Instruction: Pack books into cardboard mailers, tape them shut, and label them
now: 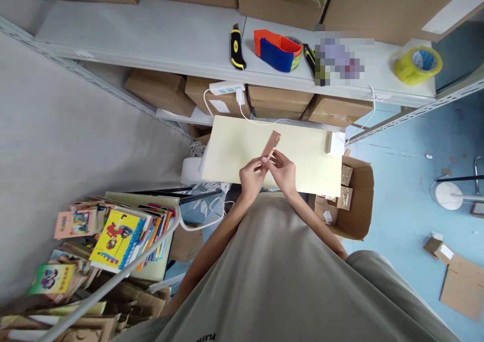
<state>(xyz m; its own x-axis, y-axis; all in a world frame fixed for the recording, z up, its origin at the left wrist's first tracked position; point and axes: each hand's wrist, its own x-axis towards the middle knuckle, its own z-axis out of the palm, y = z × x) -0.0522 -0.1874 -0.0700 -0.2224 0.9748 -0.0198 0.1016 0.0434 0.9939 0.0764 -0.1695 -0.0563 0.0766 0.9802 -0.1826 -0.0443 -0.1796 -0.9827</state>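
Both of my hands are closed on a small, narrow pinkish-brown box or packet (270,144), tilted up and away from me over the cream tabletop (230,153). On its lower left end are the fingers of my left hand (252,177). My right hand (283,171) pinches its lower right side, and the fingertips of both hands meet there. Some print or a picture shows along the right edge, too small to read. A small white box (335,143) rests at the table's right end.
Above the table, a grey shelf (151,35) bears a utility knife (237,47), an orange and blue tape dispenser (278,50) and yellow tape (418,65). A white cable crosses the table's back edge. An open carton (366,201) stands right; stacked books (119,238) lie left.
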